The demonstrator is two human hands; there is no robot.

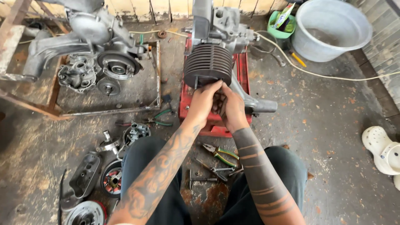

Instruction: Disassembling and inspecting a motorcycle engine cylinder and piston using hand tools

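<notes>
A small engine with a dark finned cylinder (208,64) lies on a red stand (241,71) on the floor in front of me. My left hand (203,101) and my right hand (231,107) are pressed together at the open front end of the cylinder, fingers curled against its face. What the fingers grip is hidden between the hands. Both forearms reach out from my knees.
A second engine (89,46) sits in a rusty metal frame at left. Pliers (221,154), a socket tool (210,168) and green-handled pliers (160,121) lie by my knees. Engine covers and a flywheel (111,179) lie at lower left. A grey basin (331,29) stands at the back right, a white clog (383,150) at right.
</notes>
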